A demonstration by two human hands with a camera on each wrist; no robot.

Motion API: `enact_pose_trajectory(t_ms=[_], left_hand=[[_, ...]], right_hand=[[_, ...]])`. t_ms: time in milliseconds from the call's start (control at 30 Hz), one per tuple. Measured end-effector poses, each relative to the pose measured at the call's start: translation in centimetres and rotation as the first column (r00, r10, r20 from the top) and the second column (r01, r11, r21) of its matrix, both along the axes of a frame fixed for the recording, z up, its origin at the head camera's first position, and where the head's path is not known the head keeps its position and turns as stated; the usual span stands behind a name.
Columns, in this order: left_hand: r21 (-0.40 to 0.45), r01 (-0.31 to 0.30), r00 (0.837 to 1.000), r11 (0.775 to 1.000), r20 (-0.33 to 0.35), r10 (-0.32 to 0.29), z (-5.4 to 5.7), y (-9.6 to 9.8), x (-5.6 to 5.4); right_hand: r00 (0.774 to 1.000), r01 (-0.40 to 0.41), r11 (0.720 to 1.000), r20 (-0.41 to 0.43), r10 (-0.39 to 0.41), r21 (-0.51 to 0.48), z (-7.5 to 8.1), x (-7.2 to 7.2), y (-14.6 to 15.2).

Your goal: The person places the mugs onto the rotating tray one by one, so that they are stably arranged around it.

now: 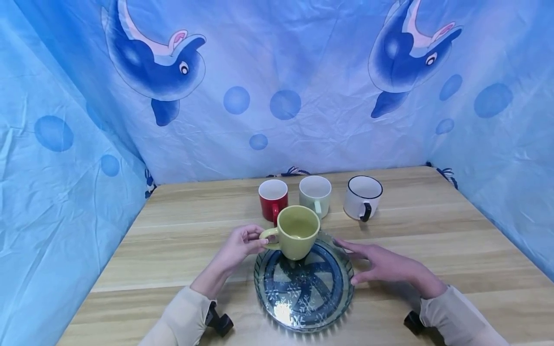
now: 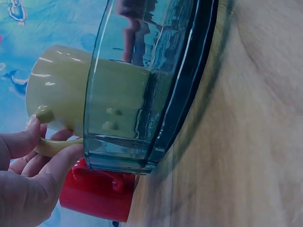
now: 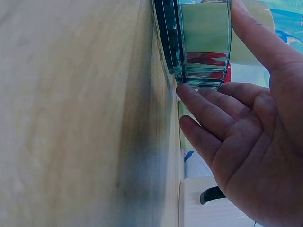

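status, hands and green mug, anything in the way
Left hand gripping green mug by its handle. Right hand touching glass dish. Mug roughly upright, base inside dish, contact unclear. Red mug close behind; no visible obstruction.

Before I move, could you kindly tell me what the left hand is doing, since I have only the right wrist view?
Observer: The left hand holds the yellow-green mug by its handle.
Operator: Thank you. How does the bottom of the glass dish look from above?
Observer: In the head view it shows a dark blue swirl, with pale snowflakes toward the near side.
Operator: And which way does the handle of the red mug point, please?
Observer: Toward the person, as the head view shows.
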State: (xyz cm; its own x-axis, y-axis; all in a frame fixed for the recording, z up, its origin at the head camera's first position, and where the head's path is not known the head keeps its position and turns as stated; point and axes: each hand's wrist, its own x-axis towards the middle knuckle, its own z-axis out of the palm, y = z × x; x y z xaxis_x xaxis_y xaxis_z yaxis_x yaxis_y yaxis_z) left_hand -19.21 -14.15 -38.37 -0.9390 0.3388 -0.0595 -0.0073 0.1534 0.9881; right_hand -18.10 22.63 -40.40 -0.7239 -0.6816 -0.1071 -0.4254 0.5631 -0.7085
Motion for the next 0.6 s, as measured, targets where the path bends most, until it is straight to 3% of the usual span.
enact_pose_trajectory(t_ms=[200, 600], left_hand=[[-0.007, 0.033, 0.999, 0.999, -0.003, -0.033, -0.2, -0.6, -0.2], [-0.112, 0.056, 0.998, 0.992, -0.035, -0.060, -0.4, -1.6, -1.0]], right_hand=[[1.000, 0.006, 1.000, 0.019, -0.006, -0.001, 0.0, 0.0, 0.0], [1.000, 0.004, 1.000, -0.002, -0.004, 0.001, 0.0, 0.0, 0.1]])
